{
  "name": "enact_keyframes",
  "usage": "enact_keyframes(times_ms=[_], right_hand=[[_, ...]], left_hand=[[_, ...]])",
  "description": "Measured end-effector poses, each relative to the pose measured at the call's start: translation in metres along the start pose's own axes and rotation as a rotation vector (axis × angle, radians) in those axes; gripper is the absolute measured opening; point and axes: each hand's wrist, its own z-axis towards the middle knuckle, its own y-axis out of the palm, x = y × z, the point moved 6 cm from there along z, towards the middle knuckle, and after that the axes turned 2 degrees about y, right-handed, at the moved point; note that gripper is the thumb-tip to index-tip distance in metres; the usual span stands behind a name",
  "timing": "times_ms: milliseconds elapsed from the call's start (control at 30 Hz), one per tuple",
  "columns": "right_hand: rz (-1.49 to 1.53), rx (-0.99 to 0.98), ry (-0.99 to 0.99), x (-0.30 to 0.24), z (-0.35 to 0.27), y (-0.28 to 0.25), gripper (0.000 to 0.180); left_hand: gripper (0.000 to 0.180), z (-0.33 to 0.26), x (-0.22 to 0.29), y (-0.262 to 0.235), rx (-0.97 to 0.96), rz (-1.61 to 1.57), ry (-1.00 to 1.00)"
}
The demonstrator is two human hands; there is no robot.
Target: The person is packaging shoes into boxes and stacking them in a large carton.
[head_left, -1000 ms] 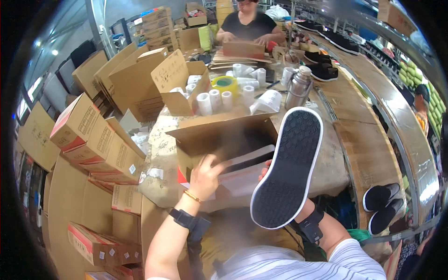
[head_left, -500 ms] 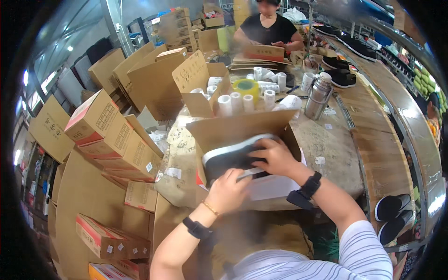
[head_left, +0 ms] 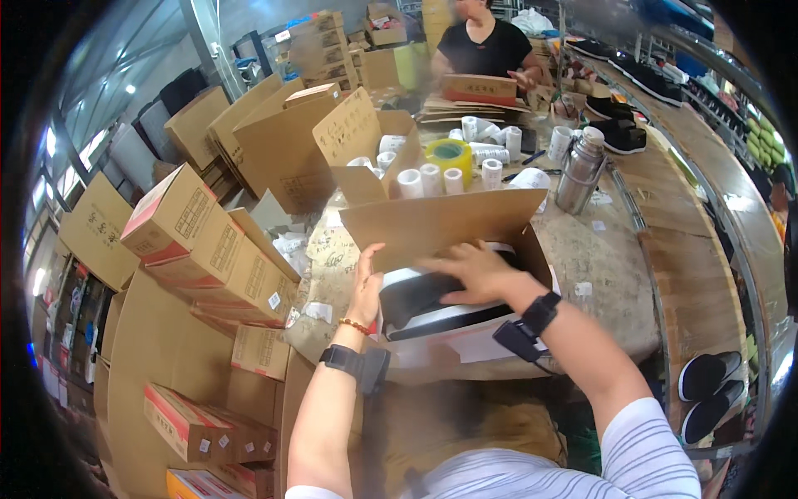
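Observation:
An open shoebox (head_left: 474,349) sits on the table in front of me, its brown inner lid (head_left: 440,220) raised at the far side. Inside lies a pair of black shoes (head_left: 413,295) with white soles, partly covered by my hand. My right hand (head_left: 480,276) is over the shoes, fingers spread and slightly blurred; whether it presses on them I cannot tell. At the box's left end stands my left hand (head_left: 364,287), fingers stretched upward beside the lid's left edge, gripping nothing.
Beyond the lid are white label rolls (head_left: 430,179), yellow tape (head_left: 449,153) and a steel thermos (head_left: 581,170). Stacked cartons (head_left: 187,224) rise on the left. Black shoes (head_left: 705,378) rest on the right-hand wooden shelf (head_left: 690,241). A co-worker (head_left: 486,50) stands across the table behind flattened cardboard.
My left hand has left the box's near edge for its left end and opened. My right hand has spread over the shoes, which now lie lower in the box.

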Motion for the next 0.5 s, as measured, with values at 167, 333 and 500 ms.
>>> enact_keyframes(times_ms=[167, 333, 500], right_hand=[[-0.405, 0.053, 0.095, -0.008, 0.004, 0.017, 0.061], [-0.269, 0.070, 0.110, -0.014, -0.004, 0.011, 0.043], [-0.154, 0.407, 0.059, 0.002, -0.021, -0.080, 0.008]], left_hand=[[0.054, -0.007, -0.007, 0.003, 0.064, 0.036, 0.003], [0.057, -0.007, 0.016, 0.019, -0.009, 0.626, -0.002], [0.056, -0.013, 0.019, 0.024, 0.014, 0.960, -0.065]])
